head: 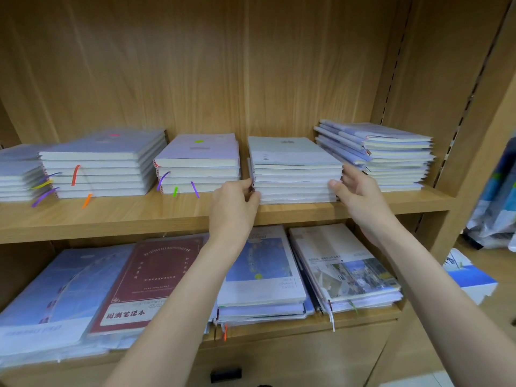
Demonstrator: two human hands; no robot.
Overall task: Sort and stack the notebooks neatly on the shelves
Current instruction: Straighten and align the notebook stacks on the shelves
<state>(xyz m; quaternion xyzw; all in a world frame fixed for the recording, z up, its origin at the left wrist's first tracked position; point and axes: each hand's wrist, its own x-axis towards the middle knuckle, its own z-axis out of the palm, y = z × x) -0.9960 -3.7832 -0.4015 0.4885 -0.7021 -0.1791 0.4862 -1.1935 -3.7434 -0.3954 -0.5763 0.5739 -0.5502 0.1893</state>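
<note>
A stack of pale grey-green notebooks (293, 169) sits on the upper wooden shelf (167, 216), right of centre. My left hand (234, 203) presses its curled fingers against the stack's left front corner. My right hand (356, 191) touches the stack's right side, thumb on the front edge. Other stacks line the same shelf: lilac notebooks with ribbon markers (198, 166), a taller stack (103, 169), one at the far left (19, 174), and an uneven blue stack (385, 155) at the right. The lower shelf (279, 329) holds flat notebooks, among them a dark red one (150, 280).
The shelf unit's right side panel (472, 135) with slotted rails stands close to the blue stack. Plastic-wrapped goods (497, 196) and a blue-and-white box (469, 277) lie on the floor to the right. A drawer front (279, 361) sits under the lower shelf.
</note>
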